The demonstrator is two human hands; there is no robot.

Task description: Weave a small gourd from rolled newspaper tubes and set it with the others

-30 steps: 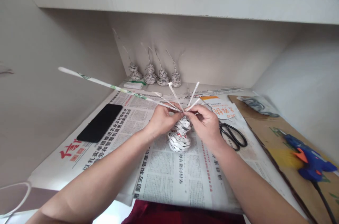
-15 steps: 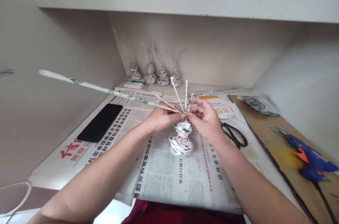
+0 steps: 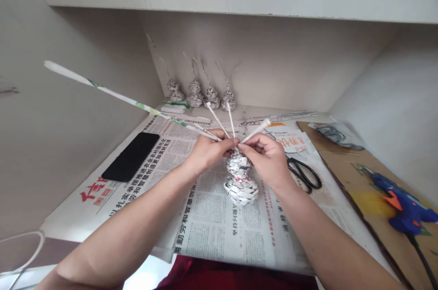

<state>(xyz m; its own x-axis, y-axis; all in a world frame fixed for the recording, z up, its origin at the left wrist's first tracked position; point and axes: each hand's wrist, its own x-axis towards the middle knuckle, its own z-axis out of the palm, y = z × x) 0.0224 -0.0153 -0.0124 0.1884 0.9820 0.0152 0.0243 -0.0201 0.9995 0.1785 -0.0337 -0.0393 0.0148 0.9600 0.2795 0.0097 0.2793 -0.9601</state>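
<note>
1. Newspaper (image 3: 212, 237) is spread over the work surface, and above its middle the two-bulbed woven paper piece (image 3: 242, 191) is held, narrow end toward the hands; whether its base is rested on the sheet cannot be told. It is best steadied, so that the top is not twisted as the strips are worked.
2. The long strip (image 3: 116, 94) is seen reaching out from the top, well to the left. Its free length is best left unkinked, with the pull kept light and even so that the rolled paper is not flattened or torn.
3. The short strips (image 3: 218, 119) are fanned upward from the same top. They are best handled singly, each bent close to its root, with the spacing between them kept regular.
4. By the left hand (image 3: 209, 150), thumb and fingers are closed in a pinch on the base of the long strip, right at the crown of the piece.
5. By the right hand (image 3: 268, 157), thumb and forefinger are brought together on the root of the right-hand short strip (image 3: 256, 130); the other fingers are loosely curled, and only a slight gap is left between the two thumb tips.
</note>
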